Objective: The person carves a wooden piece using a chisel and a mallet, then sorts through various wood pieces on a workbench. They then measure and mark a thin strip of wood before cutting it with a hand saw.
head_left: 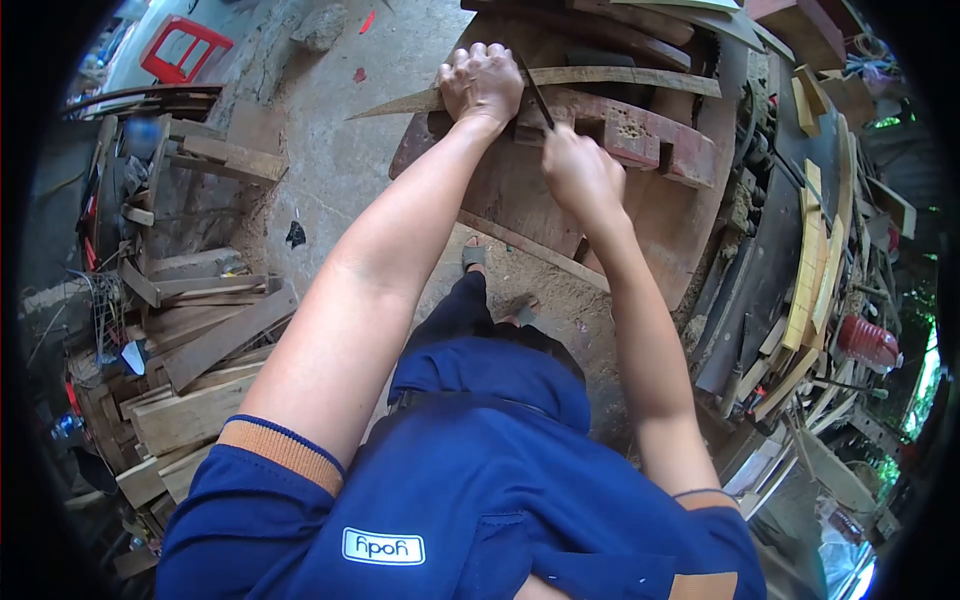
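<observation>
My left hand (482, 85) is closed over a long, thin wooden strip (625, 76) that tapers to a point on the left. The strip lies across the far part of a wooden workbench (655, 225). In my right hand (583, 175) is a narrow dark tool (537, 98), long and straight like a file, gripped at its near end. Its far part crosses the strip just right of my left fingers. Under and beside the strip sits a notched wooden block (640, 135) with worn reddish paint. The tool's handle is hidden in my fist.
Boards and offcuts (205, 400) are heaped on the left. More timber lies at the far end of the bench. Along the right stand long planks (812, 260) and a red plastic bottle (868, 342). A red plastic stool (187, 48) is at the far left on the concrete floor (330, 130).
</observation>
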`<state>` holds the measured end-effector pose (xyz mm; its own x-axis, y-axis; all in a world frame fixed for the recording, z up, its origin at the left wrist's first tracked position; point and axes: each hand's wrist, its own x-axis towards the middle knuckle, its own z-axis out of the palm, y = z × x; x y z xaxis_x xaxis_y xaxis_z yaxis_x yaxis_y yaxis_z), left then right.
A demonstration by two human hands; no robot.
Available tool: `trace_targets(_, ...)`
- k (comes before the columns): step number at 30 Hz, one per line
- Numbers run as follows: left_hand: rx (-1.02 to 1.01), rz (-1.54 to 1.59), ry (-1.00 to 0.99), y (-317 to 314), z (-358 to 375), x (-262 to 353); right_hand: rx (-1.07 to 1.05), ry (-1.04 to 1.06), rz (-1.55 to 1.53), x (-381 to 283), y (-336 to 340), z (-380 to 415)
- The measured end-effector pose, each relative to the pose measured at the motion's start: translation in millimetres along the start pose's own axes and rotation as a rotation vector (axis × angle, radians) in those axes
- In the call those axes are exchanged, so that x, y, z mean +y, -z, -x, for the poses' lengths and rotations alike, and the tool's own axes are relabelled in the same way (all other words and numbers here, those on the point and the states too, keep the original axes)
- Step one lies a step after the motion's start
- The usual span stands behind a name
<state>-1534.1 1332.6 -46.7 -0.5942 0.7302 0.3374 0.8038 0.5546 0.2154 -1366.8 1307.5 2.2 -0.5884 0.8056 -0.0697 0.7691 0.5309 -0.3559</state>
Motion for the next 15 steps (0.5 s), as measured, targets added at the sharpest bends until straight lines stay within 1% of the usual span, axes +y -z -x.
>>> trace_targets(3,-0.021,-0.018,0.006,2.8,-1.4,0.2,0.062,-0.009,0.06,-5.9,-15.5,-26.7)
trace_targets(5,-0.035,-0.015,0.021,3.1,-2.2,2.8,0.057,-0.006,0.029,-3.1,-1.0,9.7)
trace_targets(7,-0.004,-0.027,-0.008,4.4,0.5,1.0,-0.098,-0.087,0.061,-1.7,14.9,50.2)
trace_targets(8,0.026,-0.026,-0.003,0.9,0.7,-0.3,-0.109,-0.072,0.061,-2.7,15.5,47.7)
trace_targets(10,-0.013,-0.01,-0.001,2.3,0.2,-0.4,-0.068,-0.052,0.067,-1.5,14.6,47.0)
trace_targets(11,-0.009,-0.006,-0.012,4.1,0.1,2.0,-0.016,-0.041,0.045,-2.8,10.7,27.0)
trace_targets(12,-0.008,-0.004,-0.007,3.5,0.4,1.9,0.026,0.016,0.004,0.4,-0.1,2.5)
trace_targets(13,-0.006,-0.006,0.003,3.0,0.5,1.5,0.018,-0.004,0.034,-3.5,-10.4,-21.5)
trace_targets(15,-0.002,-0.013,-0.001,2.2,-1.4,-1.0,0.046,-0.006,0.033,-7.0,-11.4,-20.7)
